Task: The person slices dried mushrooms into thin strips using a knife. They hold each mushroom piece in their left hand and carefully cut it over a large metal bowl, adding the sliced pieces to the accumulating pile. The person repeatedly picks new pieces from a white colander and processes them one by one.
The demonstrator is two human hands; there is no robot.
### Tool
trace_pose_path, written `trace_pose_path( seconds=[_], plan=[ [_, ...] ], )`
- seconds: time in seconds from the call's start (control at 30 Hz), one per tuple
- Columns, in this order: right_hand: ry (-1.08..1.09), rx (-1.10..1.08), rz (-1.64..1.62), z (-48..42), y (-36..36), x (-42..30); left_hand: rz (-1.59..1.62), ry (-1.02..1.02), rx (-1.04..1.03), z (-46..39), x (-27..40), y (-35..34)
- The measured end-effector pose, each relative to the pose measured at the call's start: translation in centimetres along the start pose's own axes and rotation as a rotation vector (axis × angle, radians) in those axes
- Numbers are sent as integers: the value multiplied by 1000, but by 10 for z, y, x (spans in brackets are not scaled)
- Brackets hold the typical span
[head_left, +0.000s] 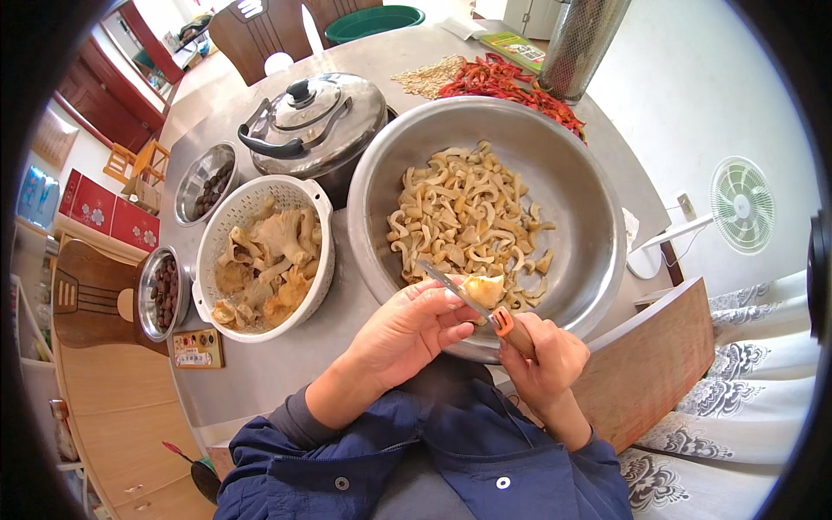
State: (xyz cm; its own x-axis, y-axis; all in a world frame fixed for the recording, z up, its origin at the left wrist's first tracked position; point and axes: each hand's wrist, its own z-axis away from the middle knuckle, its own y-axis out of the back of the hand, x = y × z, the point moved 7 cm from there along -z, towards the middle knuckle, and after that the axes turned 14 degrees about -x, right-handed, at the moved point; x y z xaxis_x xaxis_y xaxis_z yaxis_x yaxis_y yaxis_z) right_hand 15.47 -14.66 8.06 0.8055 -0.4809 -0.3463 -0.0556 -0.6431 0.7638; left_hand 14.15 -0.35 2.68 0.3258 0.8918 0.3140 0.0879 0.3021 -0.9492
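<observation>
My left hand holds a pale yellow mushroom piece over the near rim of a wide stainless steel basin. My right hand grips the brown and orange handle of a small knife. Its blade slants up and left across the mushroom piece, close to my left thumb. Sliced mushroom strips lie heaped in the basin. To the left, a white plastic colander contains larger uncut mushrooms. My fingers partly hide the held piece.
A lidded steel pot stands behind the colander. Two steel bowls of dark round items, a far bowl and a near bowl, sit at left. Red chillies and pale seeds are spread behind the basin. A white fan stands right.
</observation>
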Motion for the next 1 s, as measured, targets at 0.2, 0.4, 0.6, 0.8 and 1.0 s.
trace_pose_path(
  seconds=[0.2, 0.4, 0.6, 0.8, 1.0],
  plan=[
    [-19, -93, 26, 0, 0, -2, -49, 54, 26, 1, 0, -3],
    [22, -23, 44, 4, 1, 3, 41, 57, -46, 3, -1, 5],
    [10, -8, -21, 7, 4, 10, -138, 149, 38, -1, 0, -9],
    [8, -27, -51, -2, 5, 14, -9, 132, -43, -3, 3, -6],
    [-163, -90, -82, 11, 3, 31, -133, 191, -42, -5, 3, -9]
  ],
)
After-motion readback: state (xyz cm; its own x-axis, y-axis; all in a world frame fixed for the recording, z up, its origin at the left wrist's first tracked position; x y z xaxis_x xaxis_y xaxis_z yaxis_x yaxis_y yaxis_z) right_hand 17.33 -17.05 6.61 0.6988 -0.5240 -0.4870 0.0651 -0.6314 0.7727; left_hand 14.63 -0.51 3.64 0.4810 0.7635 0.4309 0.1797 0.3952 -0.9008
